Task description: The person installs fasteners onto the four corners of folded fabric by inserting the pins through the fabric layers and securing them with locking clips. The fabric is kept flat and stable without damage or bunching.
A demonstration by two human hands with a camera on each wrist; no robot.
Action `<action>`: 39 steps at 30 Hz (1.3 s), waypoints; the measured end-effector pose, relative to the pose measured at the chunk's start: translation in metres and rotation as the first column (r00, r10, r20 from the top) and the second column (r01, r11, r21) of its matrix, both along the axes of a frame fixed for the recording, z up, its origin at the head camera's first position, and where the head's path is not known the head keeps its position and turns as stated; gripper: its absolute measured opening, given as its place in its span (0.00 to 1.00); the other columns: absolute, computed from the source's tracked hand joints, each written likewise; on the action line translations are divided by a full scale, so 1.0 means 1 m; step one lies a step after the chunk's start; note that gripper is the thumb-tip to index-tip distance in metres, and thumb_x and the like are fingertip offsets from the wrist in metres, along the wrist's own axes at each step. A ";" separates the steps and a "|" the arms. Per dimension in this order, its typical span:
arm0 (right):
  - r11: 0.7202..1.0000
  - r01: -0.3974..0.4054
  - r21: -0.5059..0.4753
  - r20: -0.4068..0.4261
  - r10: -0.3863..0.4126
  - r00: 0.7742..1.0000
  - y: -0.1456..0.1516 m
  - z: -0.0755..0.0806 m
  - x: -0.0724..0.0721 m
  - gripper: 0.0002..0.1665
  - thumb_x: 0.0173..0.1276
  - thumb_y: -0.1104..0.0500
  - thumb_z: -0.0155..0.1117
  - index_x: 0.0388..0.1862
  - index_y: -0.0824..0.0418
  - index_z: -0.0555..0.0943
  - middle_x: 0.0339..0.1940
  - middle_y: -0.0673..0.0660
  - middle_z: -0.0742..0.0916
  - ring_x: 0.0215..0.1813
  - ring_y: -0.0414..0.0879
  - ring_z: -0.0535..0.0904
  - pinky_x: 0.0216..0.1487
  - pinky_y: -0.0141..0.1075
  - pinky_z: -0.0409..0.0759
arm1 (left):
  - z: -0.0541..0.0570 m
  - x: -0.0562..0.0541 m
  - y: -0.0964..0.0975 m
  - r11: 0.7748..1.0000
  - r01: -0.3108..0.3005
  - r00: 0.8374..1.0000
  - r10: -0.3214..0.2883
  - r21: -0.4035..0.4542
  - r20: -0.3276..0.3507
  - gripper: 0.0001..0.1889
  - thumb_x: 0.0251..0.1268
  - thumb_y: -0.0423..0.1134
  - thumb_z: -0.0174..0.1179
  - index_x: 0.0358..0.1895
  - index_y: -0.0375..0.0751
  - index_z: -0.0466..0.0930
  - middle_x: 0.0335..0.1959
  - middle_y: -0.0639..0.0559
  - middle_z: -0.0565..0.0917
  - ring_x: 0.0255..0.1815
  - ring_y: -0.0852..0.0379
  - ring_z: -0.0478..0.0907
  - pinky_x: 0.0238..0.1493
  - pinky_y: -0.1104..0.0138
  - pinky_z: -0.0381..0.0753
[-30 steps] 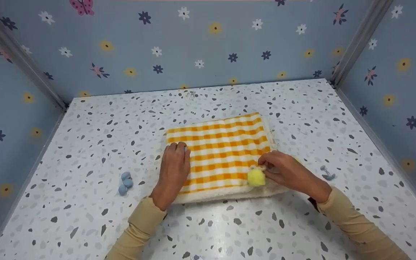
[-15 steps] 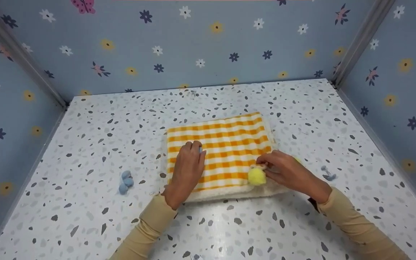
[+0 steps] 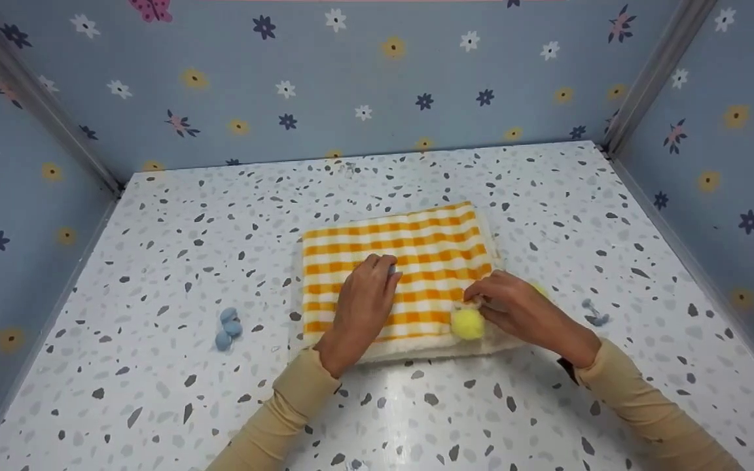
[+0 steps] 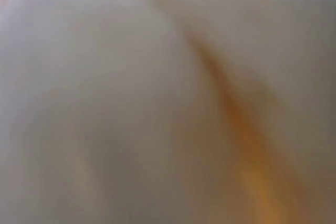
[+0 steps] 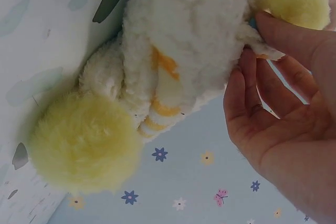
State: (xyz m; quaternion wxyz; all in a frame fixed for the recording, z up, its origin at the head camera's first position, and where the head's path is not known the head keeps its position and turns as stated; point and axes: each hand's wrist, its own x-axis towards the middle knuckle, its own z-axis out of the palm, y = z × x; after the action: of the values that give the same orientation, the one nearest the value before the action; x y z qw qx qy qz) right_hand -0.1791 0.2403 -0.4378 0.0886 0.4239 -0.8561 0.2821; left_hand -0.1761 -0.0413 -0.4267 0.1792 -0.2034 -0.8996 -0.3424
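Observation:
A folded yellow-and-white checked blanket [image 3: 432,248] with a white fleece underside [image 5: 194,30] lies on the tabletop. My left hand [image 3: 365,301] is over its middle, pinching a small blue-grey piece [image 3: 391,269] mostly hidden by the fingers. At the near right corner my right hand [image 3: 524,307] pinches a flap of the blanket edge between thumb and fingers, beside a yellow pompom [image 3: 467,324]. In the right wrist view a blue bit [image 5: 253,23] shows by that thumb, and a second pompom [image 5: 84,142] hangs from the fleece. The left wrist view is a blur of pale cloth.
A blue-grey piece with rounded lobes [image 3: 228,329] lies left of the blanket, another small blue-grey piece [image 3: 593,313] to the right. The speckled tabletop [image 3: 187,392] is bounded by flowered blue panels [image 3: 324,65] at the back and both sides.
My left hand has slid right across the blanket, from its left edge to the middle, with the small blue-grey piece in its fingers. My right hand keeps its pinch at the corner.

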 end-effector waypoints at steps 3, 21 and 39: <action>1.000 -0.003 0.002 -0.005 0.003 1.000 -0.001 0.000 0.000 0.19 0.62 0.77 0.70 0.47 0.58 0.85 0.41 0.49 0.86 0.41 0.43 0.77 0.39 0.38 0.80 | -0.002 0.000 0.006 1.000 0.023 1.000 -0.023 -0.007 -0.012 0.08 0.75 0.31 0.60 0.49 0.29 0.82 0.37 0.41 0.80 0.33 0.48 0.79 0.37 0.59 0.83; 0.999 -0.032 0.000 -0.056 0.032 0.998 -0.004 -0.003 -0.001 0.18 0.61 0.77 0.71 0.44 0.59 0.86 0.41 0.49 0.88 0.40 0.45 0.77 0.41 0.39 0.79 | -0.004 0.007 0.040 0.977 0.210 0.977 -0.211 0.030 0.043 0.10 0.77 0.29 0.55 0.54 0.30 0.81 0.40 0.41 0.79 0.36 0.48 0.79 0.38 0.65 0.81; 0.998 -0.048 -0.047 -0.084 0.044 0.996 -0.003 -0.002 -0.002 0.19 0.59 0.78 0.72 0.44 0.60 0.86 0.42 0.49 0.88 0.41 0.45 0.76 0.40 0.38 0.79 | -0.003 0.009 0.058 0.948 0.316 0.944 -0.310 -0.035 0.108 0.14 0.82 0.27 0.46 0.61 0.28 0.76 0.45 0.39 0.79 0.40 0.47 0.78 0.43 0.63 0.80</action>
State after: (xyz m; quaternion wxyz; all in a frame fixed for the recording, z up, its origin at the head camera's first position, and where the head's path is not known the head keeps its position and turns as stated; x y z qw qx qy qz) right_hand -0.1815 0.2377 -0.4397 0.1279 0.4525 -0.8345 0.2873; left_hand -0.1667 0.0168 -0.4298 0.0716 -0.3307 -0.8724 -0.3528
